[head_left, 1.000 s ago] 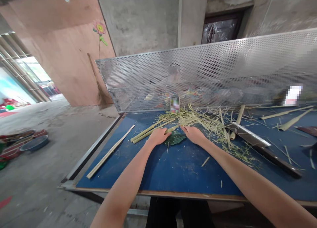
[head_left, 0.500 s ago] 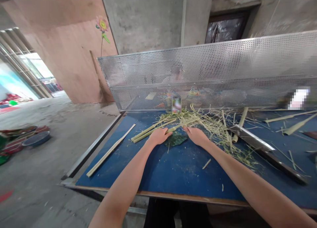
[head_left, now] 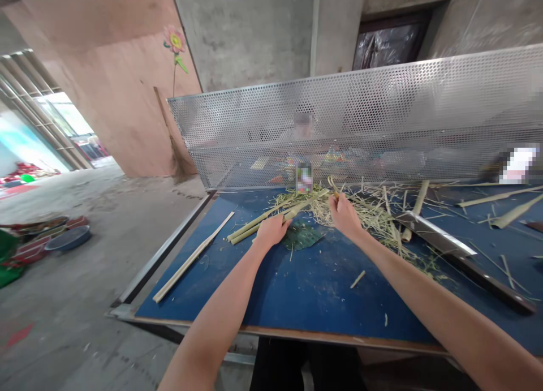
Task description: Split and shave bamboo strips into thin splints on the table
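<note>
My left hand [head_left: 272,233] is closed round a pale green stalk [head_left: 307,203] that slants up to the right, over the dark green leaf-like piece [head_left: 302,236] on the table. A little to the right, my right hand [head_left: 345,215] is closed, and a thin curled pale strip [head_left: 332,183] sticks up from its fingers. Whether it holds anything else is hidden. More stalks [head_left: 249,228] lie just left of my left hand. Behind both hands spreads a heap of thin shavings [head_left: 369,207].
A large knife [head_left: 441,235] with a dark handle lies to the right on the blue table [head_left: 305,300]. Split stalks [head_left: 195,255] rest at the left. A perforated metal screen [head_left: 254,136] stands along the back. Basins [head_left: 68,238] sit on the floor to the left.
My right hand has moved up and to the right, away from my left hand, and the curled strip now shows above its fingers. My left hand stays on the stalk.
</note>
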`<state>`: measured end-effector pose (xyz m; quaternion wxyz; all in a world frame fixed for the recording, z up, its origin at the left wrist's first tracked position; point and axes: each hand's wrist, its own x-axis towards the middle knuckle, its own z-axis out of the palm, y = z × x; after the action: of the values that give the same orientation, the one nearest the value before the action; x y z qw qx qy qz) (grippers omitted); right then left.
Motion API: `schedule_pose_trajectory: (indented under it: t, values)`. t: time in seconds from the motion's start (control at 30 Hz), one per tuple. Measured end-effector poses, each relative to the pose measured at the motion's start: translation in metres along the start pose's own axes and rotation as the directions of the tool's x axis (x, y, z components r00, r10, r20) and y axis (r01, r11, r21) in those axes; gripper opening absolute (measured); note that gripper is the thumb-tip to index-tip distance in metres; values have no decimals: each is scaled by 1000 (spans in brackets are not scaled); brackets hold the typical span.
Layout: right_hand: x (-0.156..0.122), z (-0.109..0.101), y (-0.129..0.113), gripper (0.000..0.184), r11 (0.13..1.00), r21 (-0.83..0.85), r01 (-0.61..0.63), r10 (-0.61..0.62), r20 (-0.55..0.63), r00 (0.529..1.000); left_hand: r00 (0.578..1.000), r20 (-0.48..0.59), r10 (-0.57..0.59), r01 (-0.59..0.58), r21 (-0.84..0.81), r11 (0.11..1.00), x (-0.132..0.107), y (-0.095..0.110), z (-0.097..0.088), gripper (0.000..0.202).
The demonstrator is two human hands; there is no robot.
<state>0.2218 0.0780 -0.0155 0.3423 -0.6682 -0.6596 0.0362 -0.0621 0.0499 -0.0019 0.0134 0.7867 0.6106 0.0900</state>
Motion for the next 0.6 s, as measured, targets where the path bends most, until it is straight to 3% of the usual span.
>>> schedule_pose_trajectory:
  t: [0.1, 0.27, 0.43, 0.6]
  values:
    - [38, 16, 9, 29, 996, -32, 89, -90, -46, 995, 994, -42, -99, 99, -15, 995, 0, -3, 0, 51]
    - [86, 48, 23, 19, 987, -96, 131, -113, 172, 979, 980, -123, -160, 151, -80, 985, -1, -7, -3, 47]
    - [92, 65, 31, 17, 964, -100, 247, -212, 280, 937, 958, -152, -242, 231, -86, 969, -1, -7, -4, 48]
    - [79, 59, 32, 32, 955, 22, 297, -290, 285, 913, 958, -141, -249, 238, -92, 967, 0, -5, -6, 46]
